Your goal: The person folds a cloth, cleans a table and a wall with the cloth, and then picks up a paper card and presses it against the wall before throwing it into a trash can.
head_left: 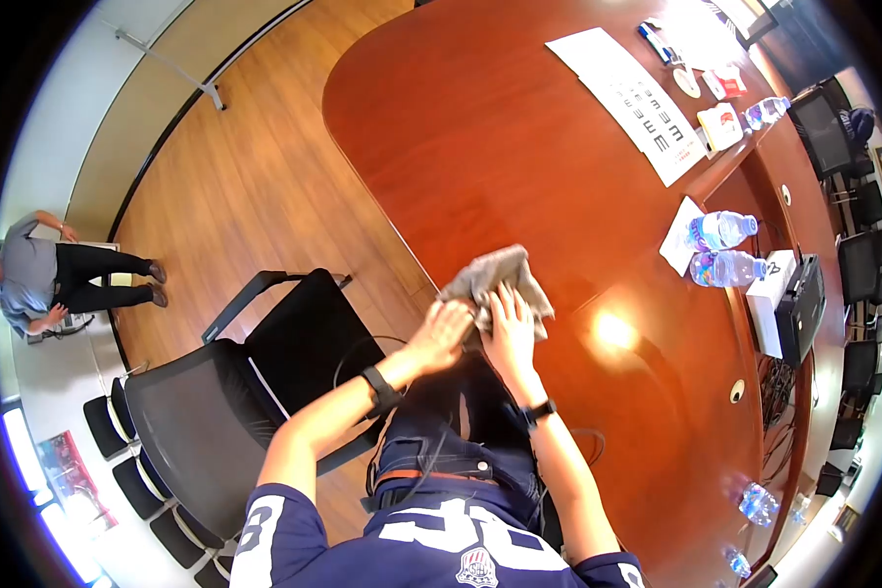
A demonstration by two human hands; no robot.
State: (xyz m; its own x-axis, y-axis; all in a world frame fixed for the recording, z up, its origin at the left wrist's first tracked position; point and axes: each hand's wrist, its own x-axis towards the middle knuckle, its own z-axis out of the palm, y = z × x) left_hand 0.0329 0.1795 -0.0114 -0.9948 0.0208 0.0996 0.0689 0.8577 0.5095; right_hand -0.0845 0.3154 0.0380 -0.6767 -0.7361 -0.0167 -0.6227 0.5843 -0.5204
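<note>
A crumpled grey cloth (515, 271) lies at the near edge of the reddish-brown table (441, 127). My right hand (508, 328) rests on top of the cloth with its fingers spread and pointing forward. Beside it, my left hand (444, 333) touches the cloth's left side at the table edge, its fingers extended. Each wrist wears a black band.
An office chair (201, 421) stands to my left. Water bottles (720, 230), a white box (769, 304) and a black case (802, 309) are at the right. An eye chart (637, 103) lies farther up the table. Another person (44, 269) is at far left.
</note>
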